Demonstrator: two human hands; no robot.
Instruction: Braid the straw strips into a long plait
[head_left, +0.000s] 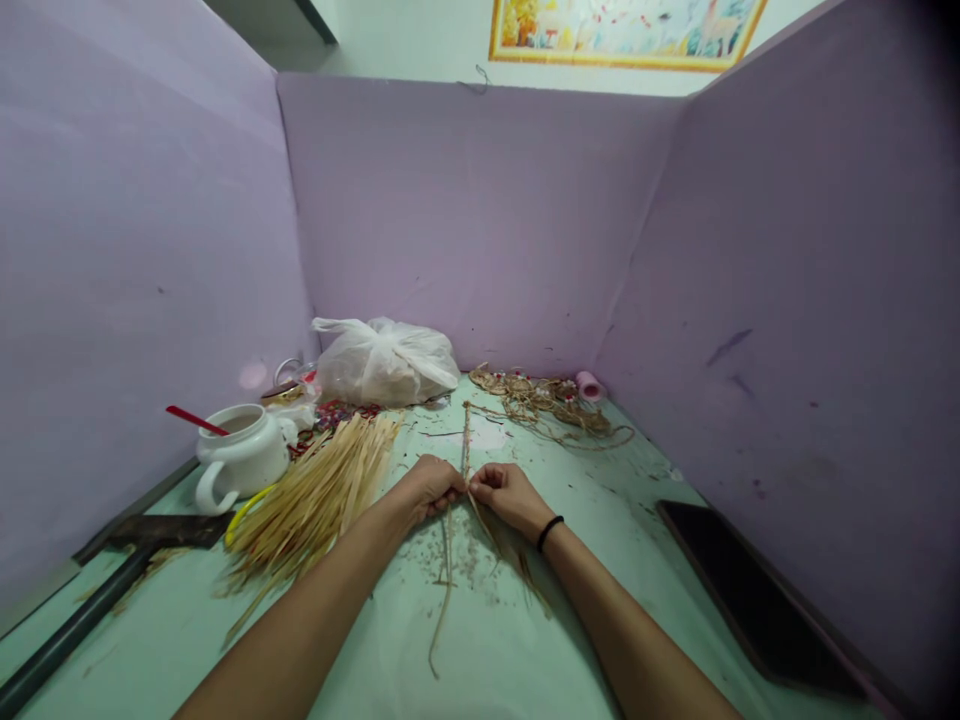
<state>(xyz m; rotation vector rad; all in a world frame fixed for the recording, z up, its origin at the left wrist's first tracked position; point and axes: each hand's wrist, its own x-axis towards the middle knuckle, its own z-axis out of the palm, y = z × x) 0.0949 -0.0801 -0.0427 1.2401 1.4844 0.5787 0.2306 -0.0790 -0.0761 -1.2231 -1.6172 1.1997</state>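
Observation:
Both my hands meet at the near end of a thin straw braid (466, 440), which runs straight away from me over the pale green tabletop. My left hand (433, 485) is closed, its thumb and forefinger pinching the braid from the left. From the right my right hand (506, 492), with a black band at the wrist, pinches the same spot. Loose straw strands (448, 570) trail from the braid's end toward me, some passing under my right hand. The exact grip between the fingertips is too small to make out.
A bundle of dry straw (322, 490) lies left, beside a white mug (244, 455) holding a red stick. A long-handled tool (142, 540) sits nearer me. Behind are a white plastic bag (386, 362) and braided cord (555, 403). A dark flat slab (750, 590) lies right. Purple walls enclose the table.

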